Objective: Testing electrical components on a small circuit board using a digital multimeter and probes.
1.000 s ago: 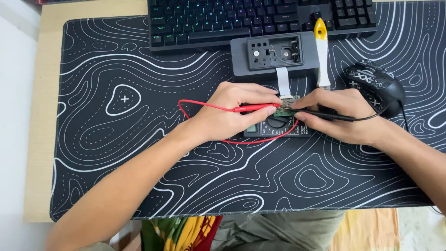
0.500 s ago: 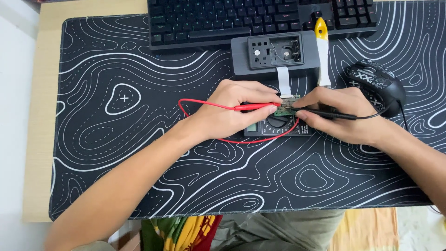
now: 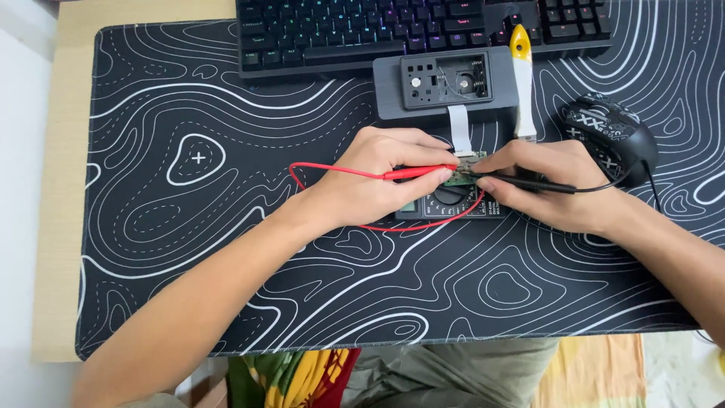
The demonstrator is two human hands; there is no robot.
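A black desk mat (image 3: 226, 249) with white contour lines covers a pale desk (image 3: 60, 227). Nothing has shifted since the earlier frames. The left hand (image 3: 377, 181) pinches a red probe (image 3: 419, 173), the right hand (image 3: 551, 185) a black probe (image 3: 529, 183), tips on a small board (image 3: 467, 168) above a meter (image 3: 445, 202). Beyond lie a grey case (image 3: 445, 85), mouse (image 3: 608, 136) and keyboard (image 3: 362, 34); the mat's left half is open.

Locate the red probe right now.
Head view, centre: the red probe is pinched in the left hand, tip on the small green circuit board above the multimeter, facing the right hand.
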